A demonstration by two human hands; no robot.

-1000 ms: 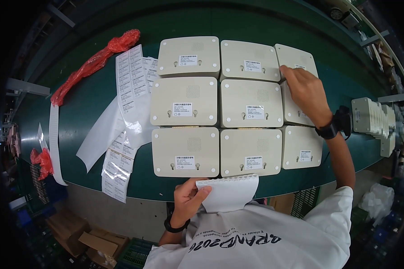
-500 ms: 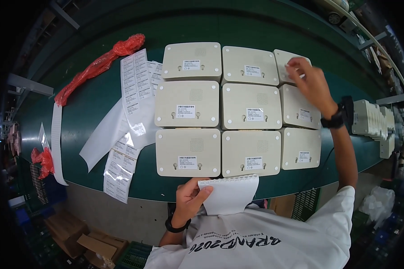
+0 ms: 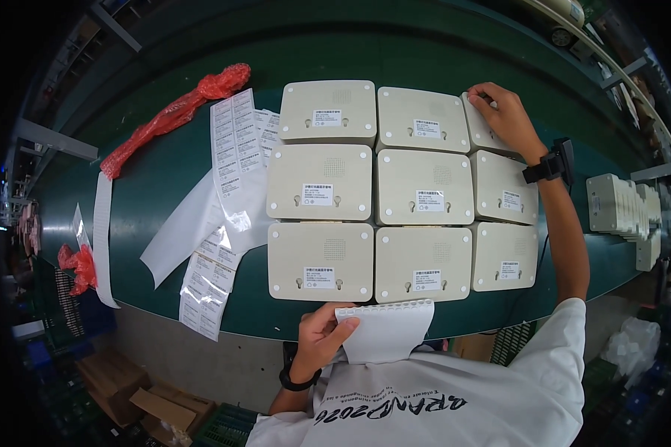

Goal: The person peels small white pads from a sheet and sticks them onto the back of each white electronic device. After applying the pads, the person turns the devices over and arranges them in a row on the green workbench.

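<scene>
My left hand pinches a white backing sheet at its left edge. A row of small round pads runs along the sheet's top edge, close to the nearest devices. Several cream-coloured plastic devices lie in rows on the table, each with a white label, keyhole slots and round white corner pads. My right hand bends over the far-right device, its pinched fingertips at that device's far-left corner. What those fingertips hold, if anything, is hidden, and the hand covers much of the device.
Printed label sheets and white backing paper lie left of the devices. Beyond them is crumpled red plastic wrap on the green table. More cream devices stand stacked at the right. Cardboard boxes sit below the table's left side.
My right hand has come down from above the far-right device to its far-left corner. My left hand still holds the sheet. The whole view has shifted slightly.
</scene>
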